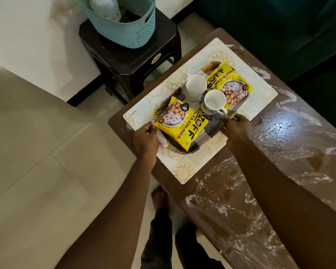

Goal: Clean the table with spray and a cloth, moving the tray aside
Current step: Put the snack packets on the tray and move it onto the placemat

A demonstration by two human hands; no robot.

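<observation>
The table (270, 144) runs away to the right of both grips. Its brown top is streaked with white, wet-looking smears, so that stretch seems to have been sprayed and at least partly wiped. The streaks have not been cleared, so I judge the wiping there unfinished.

At the table's left end a pale placemat (182, 167) lies under both grips, and the smears stop at its edge. The tray (175, 147), oval with a dark feathered pattern, sits on the mat between the two grips. The left grip (145, 139) curls its fingers on the tray's left rim and the right grip (237, 129) clasps the opposite rim. Whether the tray is lifted clear of the mat cannot be told.

Beyond the left grip a dark stool (128, 61) carries a blue basket (124, 26).

One yellow packet (180, 125) lies on the tray between the grips and a second packet (229, 84) lies beyond the right grip. Two white cups (195, 87) stand between the packets, and the handle of the nearer one is just beside the right grip.

No spray bottle or cloth shows. Moving the tray aside looks like the step in hand, and the covered end of the table remains to be cleaned.
</observation>
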